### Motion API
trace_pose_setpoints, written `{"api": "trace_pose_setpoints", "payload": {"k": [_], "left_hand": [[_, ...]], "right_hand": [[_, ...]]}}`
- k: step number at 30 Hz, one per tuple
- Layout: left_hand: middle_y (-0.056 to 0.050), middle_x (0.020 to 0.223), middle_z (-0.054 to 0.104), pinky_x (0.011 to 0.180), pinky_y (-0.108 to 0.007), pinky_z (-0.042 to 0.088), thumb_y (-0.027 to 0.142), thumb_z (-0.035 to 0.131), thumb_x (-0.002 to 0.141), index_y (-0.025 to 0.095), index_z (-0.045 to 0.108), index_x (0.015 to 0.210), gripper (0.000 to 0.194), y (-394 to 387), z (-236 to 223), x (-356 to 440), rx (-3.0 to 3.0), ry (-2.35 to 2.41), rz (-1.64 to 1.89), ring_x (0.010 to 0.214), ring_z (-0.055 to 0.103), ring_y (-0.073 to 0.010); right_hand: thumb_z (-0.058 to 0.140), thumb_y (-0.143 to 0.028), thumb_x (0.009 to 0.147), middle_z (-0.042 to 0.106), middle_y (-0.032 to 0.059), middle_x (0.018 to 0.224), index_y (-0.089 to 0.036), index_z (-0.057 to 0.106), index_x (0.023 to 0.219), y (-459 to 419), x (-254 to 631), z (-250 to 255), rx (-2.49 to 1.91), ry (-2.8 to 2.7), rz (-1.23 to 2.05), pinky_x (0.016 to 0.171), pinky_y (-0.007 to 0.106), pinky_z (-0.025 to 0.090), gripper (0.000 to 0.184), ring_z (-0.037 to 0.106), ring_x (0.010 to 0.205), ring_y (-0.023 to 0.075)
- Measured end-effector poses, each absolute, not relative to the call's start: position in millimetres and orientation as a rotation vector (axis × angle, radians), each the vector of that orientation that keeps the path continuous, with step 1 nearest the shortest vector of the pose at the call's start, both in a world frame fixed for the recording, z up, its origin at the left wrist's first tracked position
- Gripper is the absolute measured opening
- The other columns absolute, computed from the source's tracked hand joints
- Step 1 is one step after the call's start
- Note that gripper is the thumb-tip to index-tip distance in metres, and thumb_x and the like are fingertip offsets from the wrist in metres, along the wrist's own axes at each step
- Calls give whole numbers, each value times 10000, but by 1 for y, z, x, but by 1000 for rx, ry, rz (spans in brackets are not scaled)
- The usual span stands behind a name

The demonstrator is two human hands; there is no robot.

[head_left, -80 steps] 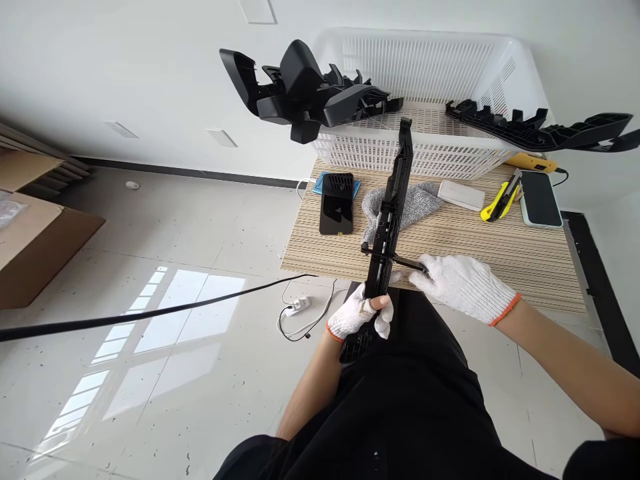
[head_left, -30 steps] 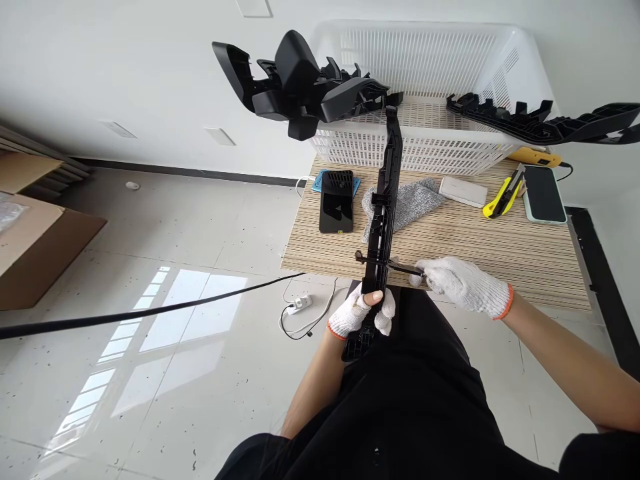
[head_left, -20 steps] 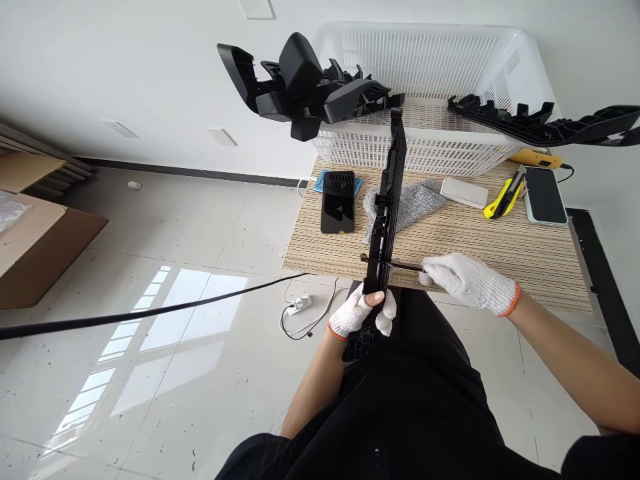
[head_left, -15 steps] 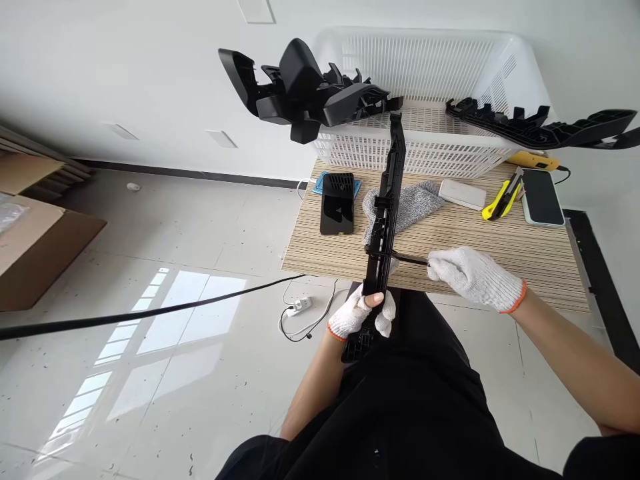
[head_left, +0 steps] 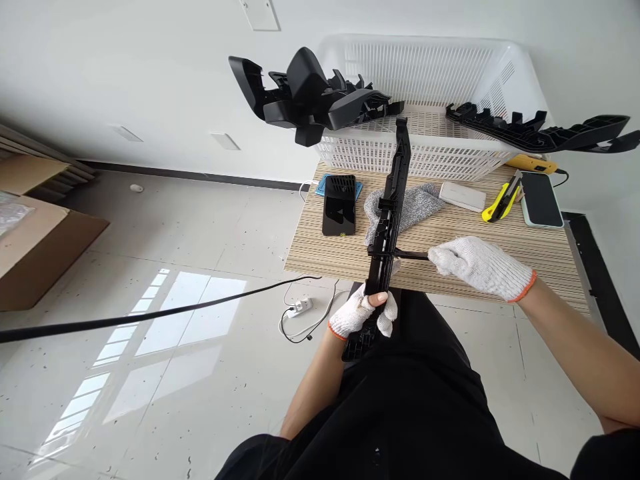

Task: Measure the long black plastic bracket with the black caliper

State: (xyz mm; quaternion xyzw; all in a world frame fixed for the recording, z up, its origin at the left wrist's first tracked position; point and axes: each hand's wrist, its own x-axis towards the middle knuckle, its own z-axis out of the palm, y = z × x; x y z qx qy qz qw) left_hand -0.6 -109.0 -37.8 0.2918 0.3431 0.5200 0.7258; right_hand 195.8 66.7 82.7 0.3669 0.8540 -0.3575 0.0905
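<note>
My left hand point(head_left: 361, 312), in a white glove with the thumb tip bare, is wrapped round the lower end of a long black plastic trim part point(head_left: 385, 227). The part stands lengthwise before me, its far end reaching over the front of the basket. My right hand point(head_left: 477, 267), gloved too, is closed on the end of a thin black strip point(head_left: 413, 255). That strip runs sideways from the part's middle to my fingertips and looks taut. Its exact attachment to the part is too small to make out. Beneath the part lies a grey knitted cloth point(head_left: 417, 205).
A white plastic basket point(head_left: 435, 155) holds black plastic parts point(head_left: 310, 93) that jut over its sides. On the wooden table point(head_left: 320, 257) lie a black phone point(head_left: 339, 205), a white block point(head_left: 463, 196), a yellow cutter point(head_left: 501, 200) and another phone point(head_left: 543, 200). A black cord point(head_left: 165, 310) hangs across the left.
My right hand has shifted slightly right and up, and the strip lies more level. The left hand keeps its grip on the trim part. The whole view has moved a little.
</note>
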Motion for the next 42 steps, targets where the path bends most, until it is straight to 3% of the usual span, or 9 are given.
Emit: {"api": "trace_pose_setpoints", "payload": {"k": [2, 7, 11, 16, 20, 25, 32, 37, 42], "left_hand": [[-1, 576, 602, 479, -244, 415, 632, 715, 899, 117, 757, 919, 518, -109, -35, 0, 639, 778, 1142, 450, 572, -119], [5, 606, 616, 455, -251, 406, 607, 735, 899, 96, 758, 1109, 553, -106, -29, 0, 646, 798, 1130, 433, 577, -126], [2, 662, 645, 461, -256, 453, 593, 754, 898, 99, 728, 1224, 593, -104, -22, 0, 643, 869, 1092, 441, 571, -117], [3, 647, 626, 479, -258, 478, 591, 780, 881, 80, 744, 1172, 589, -103, -14, 2, 644, 957, 1059, 448, 574, -114], [0, 679, 668, 484, -247, 492, 573, 811, 862, 101, 685, 1334, 679, -102, -14, 3, 644, 1024, 1032, 461, 616, -126], [1, 671, 664, 472, -245, 492, 587, 795, 876, 92, 651, 1402, 736, -103, -15, 3, 650, 1038, 1026, 454, 613, -128], [42, 672, 628, 436, -251, 475, 502, 756, 931, 170, 418, 1645, 857, -109, -19, -3, 570, 788, 1102, 445, 567, -122], [69, 630, 587, 395, -248, 462, 497, 712, 951, 180, 302, 1704, 913, -114, -27, -3, 395, 533, 1148, 367, 423, -85], [55, 653, 615, 424, -259, 493, 485, 745, 937, 195, 279, 1714, 951, -113, -24, -2, 463, 664, 1133, 410, 510, -109]], "right_hand": [[288, -563, 1069, 485, -10, 647, -218, 426, 675, 67, 195, 85, 1095, 2494, -1122, 680, 354, 274, 542, 407, 620, 153], [322, -661, 1057, 546, 7, 667, -214, 477, 652, 69, 194, 88, 1148, 2406, -1251, 742, 370, 343, 623, 457, 636, 158], [358, -646, 1062, 576, 16, 678, -202, 514, 644, 69, 193, 94, 1148, 2370, -1312, 814, 381, 360, 630, 496, 665, 161], [372, -663, 1049, 593, 27, 669, -193, 528, 627, 69, 191, 97, 1184, 2340, -1301, 828, 384, 362, 650, 523, 667, 168], [372, -676, 1044, 565, 19, 650, -199, 507, 621, 71, 191, 93, 1221, 2313, -1260, 815, 385, 360, 652, 504, 647, 167], [375, -674, 1046, 563, 20, 661, -203, 505, 628, 72, 193, 89, 1214, 2310, -1274, 816, 389, 357, 643, 501, 652, 171], [406, -628, 1040, 589, 14, 676, -206, 506, 633, 71, 192, 88, 1218, 2313, -1290, 785, 369, 358, 595, 503, 659, 168], [412, -649, 1019, 589, 26, 651, -214, 555, 610, 77, 192, 74, 1139, 2332, -1393, 793, 368, 403, 614, 517, 639, 178], [405, -660, 1019, 605, 27, 668, -214, 550, 621, 75, 190, 70, 1152, 2354, -1369, 807, 368, 416, 615, 543, 661, 180]]}}
